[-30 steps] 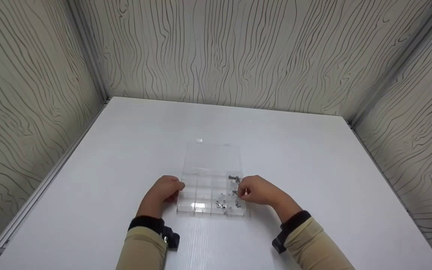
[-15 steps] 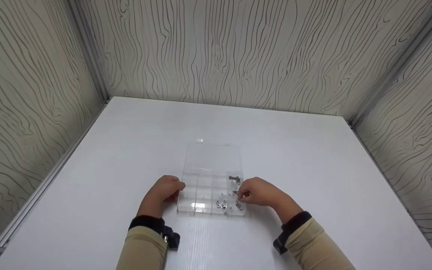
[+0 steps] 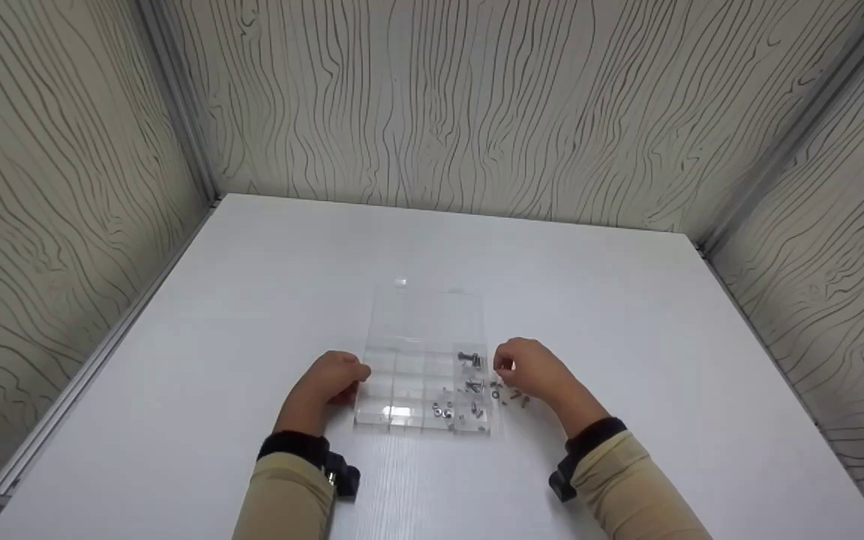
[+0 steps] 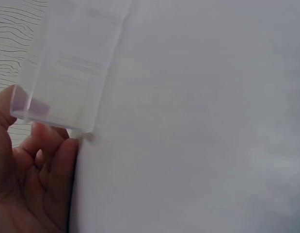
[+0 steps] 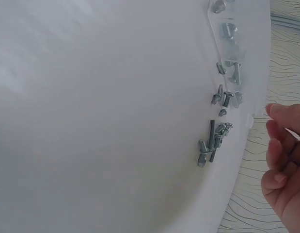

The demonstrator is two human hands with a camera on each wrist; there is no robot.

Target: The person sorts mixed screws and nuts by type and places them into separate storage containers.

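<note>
Left hand [image 3: 327, 384]: your curled fingers grip the clear box [image 3: 423, 371] edge, steadying it.
Right hand [image 3: 533, 371]: loosely curled, holding nothing visible, beside loose screws [image 3: 508, 394].

Left hand [image 3: 331, 381] rests low with fingers curled inward. Right hand [image 3: 529, 371] hovers raised, fingers [image 5: 280, 145] loosely bent, holding nothing visible.

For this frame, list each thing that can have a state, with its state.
clear compartment box: lid open, lying flat on the table.
screws in box: loose in the right-hand compartments.
screws on table: scattered beside the box.
left hand: grips the box's left edge.
right hand: fingers curled, hold unclear.
</note>
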